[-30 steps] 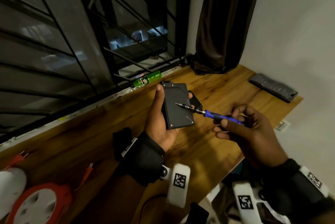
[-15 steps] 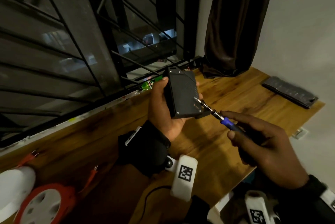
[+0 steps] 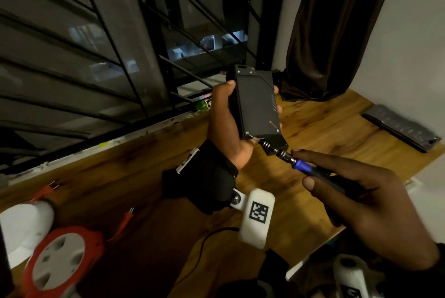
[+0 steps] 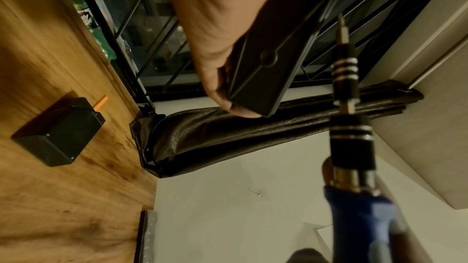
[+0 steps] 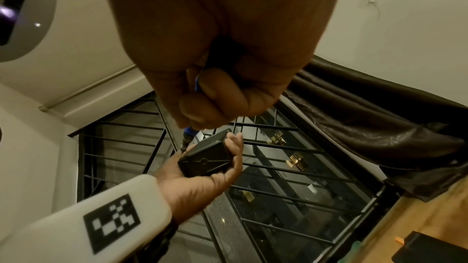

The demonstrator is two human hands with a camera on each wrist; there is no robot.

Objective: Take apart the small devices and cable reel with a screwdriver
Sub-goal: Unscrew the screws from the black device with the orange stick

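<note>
Your left hand (image 3: 231, 126) grips the black device (image 3: 257, 102) upright above the table (image 3: 313, 129); your right hand (image 3: 361, 203) grips the screwdriver (image 3: 289, 160), tip at the device's near-left corner screw, shaft slanting near-right.

Head view: the screwdriver (image 3: 313, 171) handle was largely hidden inside the right hand (image 3: 366, 208); its tip, at the lower corner of the black device (image 3: 257, 105), was too small to tell whether seated. The left hand (image 3: 228, 129) palm was covered by that device. The cable reel (image 3: 57, 261), well left of the grip, was cut off by the frame edge.
</note>
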